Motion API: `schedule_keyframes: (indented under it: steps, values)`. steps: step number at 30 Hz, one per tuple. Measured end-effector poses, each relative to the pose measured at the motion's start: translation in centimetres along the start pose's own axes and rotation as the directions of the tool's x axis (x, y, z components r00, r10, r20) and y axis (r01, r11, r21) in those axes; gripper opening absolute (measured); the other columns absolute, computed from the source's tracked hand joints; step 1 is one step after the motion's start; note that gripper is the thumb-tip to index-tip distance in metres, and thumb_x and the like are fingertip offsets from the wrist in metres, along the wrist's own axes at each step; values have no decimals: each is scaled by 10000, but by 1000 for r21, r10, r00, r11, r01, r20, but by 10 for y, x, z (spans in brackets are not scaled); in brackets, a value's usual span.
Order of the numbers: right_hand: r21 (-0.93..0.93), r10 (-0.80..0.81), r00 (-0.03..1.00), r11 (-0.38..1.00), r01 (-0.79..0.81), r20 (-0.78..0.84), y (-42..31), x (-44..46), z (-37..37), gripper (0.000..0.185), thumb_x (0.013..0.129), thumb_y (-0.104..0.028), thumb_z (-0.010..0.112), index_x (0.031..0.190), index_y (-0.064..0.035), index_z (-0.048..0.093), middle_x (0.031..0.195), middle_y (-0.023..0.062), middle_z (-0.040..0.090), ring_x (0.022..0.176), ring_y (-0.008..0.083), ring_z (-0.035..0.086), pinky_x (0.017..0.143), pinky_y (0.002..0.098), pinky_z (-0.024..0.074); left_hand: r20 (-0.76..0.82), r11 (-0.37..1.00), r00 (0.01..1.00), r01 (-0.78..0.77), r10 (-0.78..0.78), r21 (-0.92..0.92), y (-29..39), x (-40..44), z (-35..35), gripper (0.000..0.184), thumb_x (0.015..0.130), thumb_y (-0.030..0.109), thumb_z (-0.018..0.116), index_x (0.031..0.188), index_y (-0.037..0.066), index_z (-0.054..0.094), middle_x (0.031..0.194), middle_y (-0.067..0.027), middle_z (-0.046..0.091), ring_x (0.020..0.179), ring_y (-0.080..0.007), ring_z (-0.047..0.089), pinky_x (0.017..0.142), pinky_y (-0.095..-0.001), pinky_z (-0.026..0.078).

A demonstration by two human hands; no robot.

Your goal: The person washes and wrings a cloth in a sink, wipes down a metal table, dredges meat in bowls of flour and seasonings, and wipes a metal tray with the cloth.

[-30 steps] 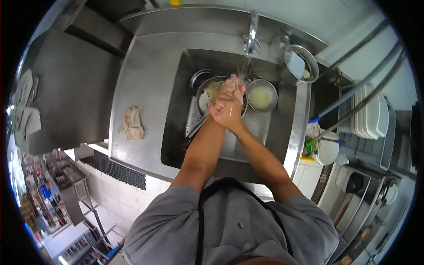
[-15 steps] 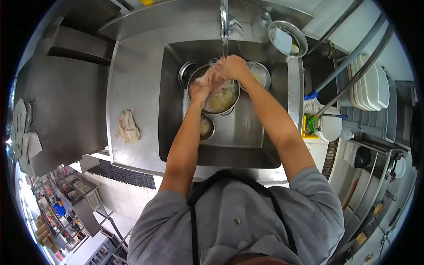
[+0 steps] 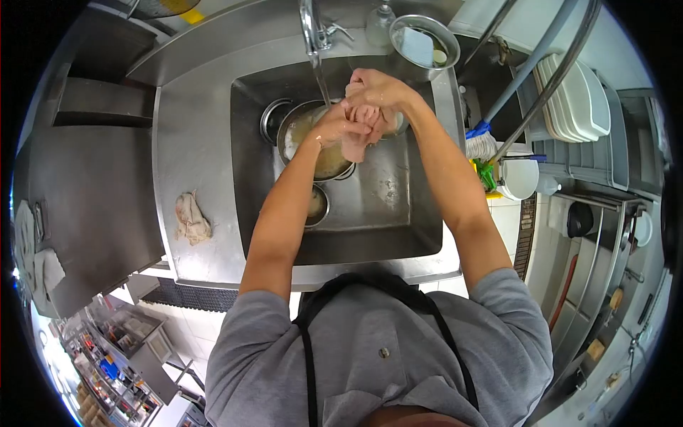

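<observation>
A pinkish cloth (image 3: 353, 148) is held bunched above the sink (image 3: 356, 245) by both hands: it is clasped between the curled fingers of the left grip (image 3: 338, 129), while its upper part is gripped by the right grip (image 3: 384, 91), set slightly farther from the body. The two grips are brought close together; whether they touch cannot be told. Water is let fall from the faucet (image 3: 311, 28), just beyond and to the left of the grips. Below the left grip a large pan (image 3: 282, 139) is partly covered from view, with a dark round container (image 3: 272, 119) placed beside it, farther left. A smaller pan (image 3: 327, 208) is seen nearer the body than the left grip. Beyond the right grip, a metal bowl (image 3: 437, 67) is set at the sink's corner, with a pale blue pad (image 3: 417, 47) held in it. Well left of both grips, a crumpled rag (image 3: 192, 220) is laid on the counter (image 3: 192, 142).
</observation>
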State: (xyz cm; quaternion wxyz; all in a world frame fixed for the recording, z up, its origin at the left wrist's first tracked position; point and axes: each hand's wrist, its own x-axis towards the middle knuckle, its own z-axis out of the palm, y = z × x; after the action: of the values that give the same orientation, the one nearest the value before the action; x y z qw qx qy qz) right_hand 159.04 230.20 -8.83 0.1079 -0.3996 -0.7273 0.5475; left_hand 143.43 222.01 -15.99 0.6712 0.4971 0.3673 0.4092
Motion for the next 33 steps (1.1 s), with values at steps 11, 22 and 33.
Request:
schedule_keyframes:
  steps: [11, 22, 33]
  values:
    - [-526, -26, 1000, 850, 31, 16, 14, 3, 24, 488, 633, -161, 742, 1077, -13, 606, 831, 196, 672, 845, 384, 653, 746, 425, 519, -231, 681, 965, 88, 121, 727, -14, -6, -53, 281, 744, 150, 761, 963, -11, 691, 881, -94, 698, 792, -197, 637, 745, -295, 499]
    - [750, 649, 756, 457, -478, 87, 60, -3, 79, 542, 894, -413, 591, 1280, -36, 543, 1365, 198, 494, 1243, 314, 506, 918, 475, 514, -260, 661, 960, 126, 108, 740, 10, -21, -28, 316, 733, 29, 721, 1043, -10, 681, 858, -87, 704, 781, -220, 675, 724, -308, 530]
    - [793, 408, 870, -414, 447, -277, 31, 34, 167, 196, 982, -203, 525, 969, -24, 604, 871, 99, 661, 768, 257, 647, 700, 381, 560, -710, 612, 703, -576, 33, -542, -54, -58, -24, 364, 960, 301, 598, 1168, 13, 522, 1119, -92, 638, 1075, -279, 612, 961, -418, 495]
